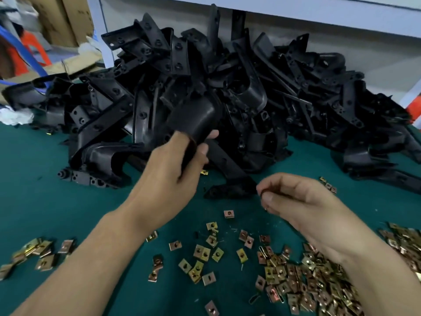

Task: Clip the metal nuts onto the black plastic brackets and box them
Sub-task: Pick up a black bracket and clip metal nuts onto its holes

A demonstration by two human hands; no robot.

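Bracket [227, 166] steadied for clipping
My left hand [173, 172] grips it; my right hand [296, 201] pinches, I judge, a nut [264, 192] at its tab [237, 188]

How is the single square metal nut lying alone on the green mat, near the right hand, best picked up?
I would pinch the copper-coloured square metal nut by two opposite edges, from straight above: it lies flat on the green mat, apart from the other nuts.
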